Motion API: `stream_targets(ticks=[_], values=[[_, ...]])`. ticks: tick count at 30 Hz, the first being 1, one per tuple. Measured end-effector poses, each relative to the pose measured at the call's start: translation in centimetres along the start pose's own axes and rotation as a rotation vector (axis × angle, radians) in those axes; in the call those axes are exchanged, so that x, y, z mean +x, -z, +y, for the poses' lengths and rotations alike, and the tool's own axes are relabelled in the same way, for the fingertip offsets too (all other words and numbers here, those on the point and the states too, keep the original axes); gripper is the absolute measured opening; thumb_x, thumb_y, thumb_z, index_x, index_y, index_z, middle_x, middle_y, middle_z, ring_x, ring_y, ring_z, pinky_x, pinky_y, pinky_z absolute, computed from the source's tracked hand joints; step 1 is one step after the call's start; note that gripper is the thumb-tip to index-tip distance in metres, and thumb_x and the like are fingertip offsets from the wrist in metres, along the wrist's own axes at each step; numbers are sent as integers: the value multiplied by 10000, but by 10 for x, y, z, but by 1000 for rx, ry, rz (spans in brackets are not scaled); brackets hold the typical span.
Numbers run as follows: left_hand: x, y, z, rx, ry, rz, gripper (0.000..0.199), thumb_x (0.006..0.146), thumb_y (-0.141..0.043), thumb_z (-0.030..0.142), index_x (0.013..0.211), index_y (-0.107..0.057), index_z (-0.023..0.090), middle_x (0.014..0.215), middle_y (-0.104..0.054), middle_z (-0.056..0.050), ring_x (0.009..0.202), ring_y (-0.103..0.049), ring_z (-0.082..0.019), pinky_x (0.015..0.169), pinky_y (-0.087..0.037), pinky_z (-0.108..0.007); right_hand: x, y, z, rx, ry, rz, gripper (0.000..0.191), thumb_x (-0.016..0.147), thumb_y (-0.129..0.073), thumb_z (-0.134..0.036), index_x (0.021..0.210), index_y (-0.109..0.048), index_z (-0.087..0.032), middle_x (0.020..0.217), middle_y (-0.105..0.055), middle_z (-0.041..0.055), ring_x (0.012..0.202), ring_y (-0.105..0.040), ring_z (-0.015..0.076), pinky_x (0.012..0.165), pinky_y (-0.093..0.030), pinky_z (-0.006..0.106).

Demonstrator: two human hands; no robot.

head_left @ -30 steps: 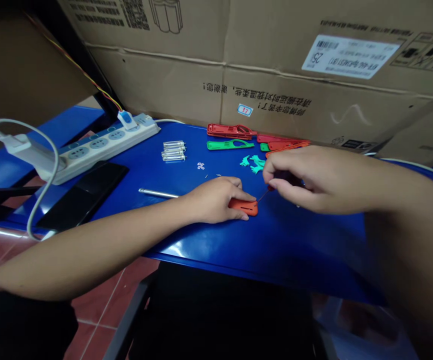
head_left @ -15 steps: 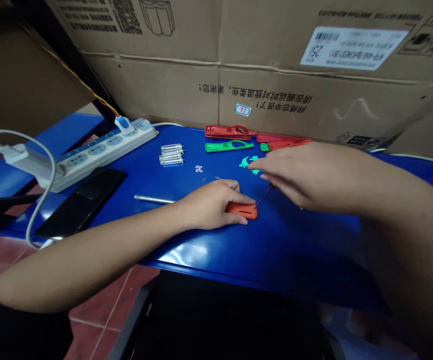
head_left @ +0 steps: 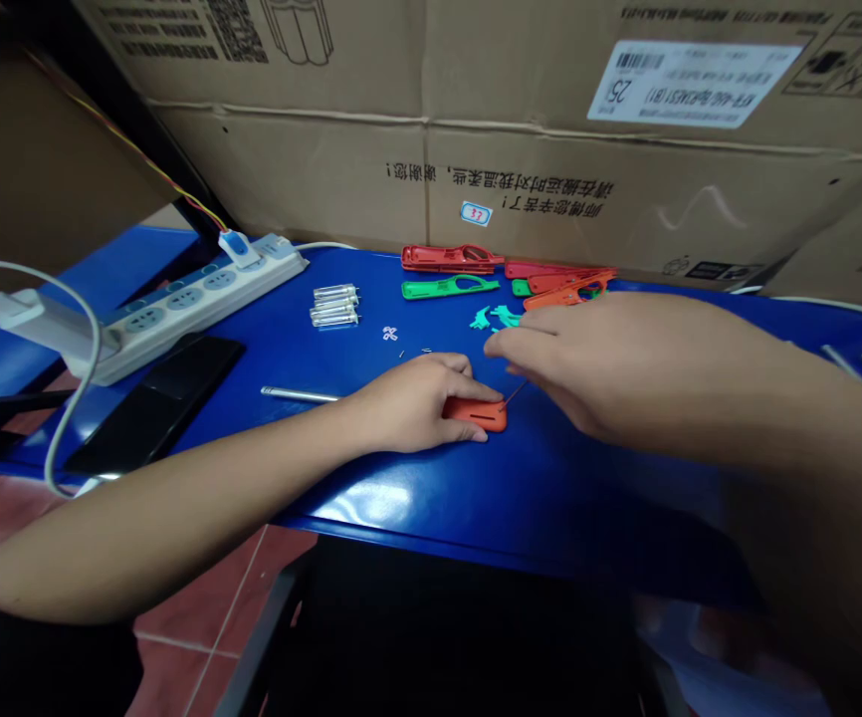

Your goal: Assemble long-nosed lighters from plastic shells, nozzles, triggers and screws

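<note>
My left hand [head_left: 412, 403] rests on an orange plastic casing [head_left: 476, 414] with a slot in it, holding it against the blue table [head_left: 521, 528]. A thin dark pin [head_left: 515, 394] rises from the casing's right end and disappears under my right hand [head_left: 595, 373]. That hand hovers just above, fingers extended, and its grip on the pin is hidden. Beyond my fingertips lie small teal plastic pieces [head_left: 492, 318]. Behind them are long red [head_left: 449, 259], green [head_left: 446, 287] and orange [head_left: 566, 292] plastic parts.
Several clear tubes with metal ends [head_left: 333, 307], a small white piece [head_left: 390, 333] and a metal rod [head_left: 301, 394] lie to the left. A white power strip [head_left: 199, 309], a black phone [head_left: 154, 403] and a cardboard box [head_left: 252, 169] border the table.
My right hand has moved a little left and its fingers have straightened, now covering the pin's dark handle. The orange part at the back has shifted slightly. My left hand stays on the casing.
</note>
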State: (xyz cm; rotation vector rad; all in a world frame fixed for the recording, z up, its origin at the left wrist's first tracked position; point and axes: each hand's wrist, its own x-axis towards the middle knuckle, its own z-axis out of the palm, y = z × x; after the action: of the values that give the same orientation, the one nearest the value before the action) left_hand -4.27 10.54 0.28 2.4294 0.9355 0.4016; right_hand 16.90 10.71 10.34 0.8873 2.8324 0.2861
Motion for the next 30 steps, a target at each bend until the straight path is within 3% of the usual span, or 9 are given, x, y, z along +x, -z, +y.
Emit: stream_targets(ticks=[3,5,8,12,20,25,30], values=[[0,0,0,15,-15,8,433,830,-774,355,1241,-705,237,1015,-680,-61,986,-625,-224,921,-476,-367,5,-1,0,-50,-78,3,301,940,-451,-236,1070,-718,-187,747,-679,90,578,-561,217,549,-282,321],[0,1,1,6,-24,11,405,834,-772,350,1219,-715,239,1010,-677,-58,984,-622,-219,915,-476,-359,4,-2,2,46,-19,91,338,951,-457,-296,1197,-660,-186,904,-697,102,656,-591,218,587,-336,318],[0,1,2,-13,-5,2,398,838,-768,343,1217,-715,236,995,-671,-57,974,-619,-216,897,-483,-348,-2,-4,6,249,98,129,415,891,-492,-204,1301,-557,-187,1112,-649,109,740,-593,194,619,-377,302],[0,1,2,-13,2,3,410,836,-768,341,1229,-709,238,1028,-688,-61,1007,-626,-225,924,-485,-366,-5,-4,10,265,123,88,404,831,-494,-106,1211,-600,-194,1055,-627,82,701,-553,165,589,-354,286],[0,2,3,-65,-23,-5,357,834,-767,283,1189,-727,269,1197,-703,-52,1138,-620,-233,1012,-462,-375,8,-5,-2,182,105,133,262,921,-460,-159,1068,-676,-180,929,-629,74,706,-543,174,590,-314,289],[0,2,2,-8,0,1,423,838,-763,346,1243,-704,239,1082,-706,-72,1039,-630,-240,939,-484,-375,-3,-7,5,275,105,137,264,888,-507,-176,1113,-643,-203,1027,-626,81,709,-541,174,577,-311,289],[0,0,-1,2,-11,0,436,841,-760,369,1254,-697,244,1065,-680,-70,1013,-628,-229,943,-475,-376,-5,-5,10,228,87,81,264,873,-501,-159,1088,-650,-200,975,-654,78,711,-564,186,597,-327,300]])
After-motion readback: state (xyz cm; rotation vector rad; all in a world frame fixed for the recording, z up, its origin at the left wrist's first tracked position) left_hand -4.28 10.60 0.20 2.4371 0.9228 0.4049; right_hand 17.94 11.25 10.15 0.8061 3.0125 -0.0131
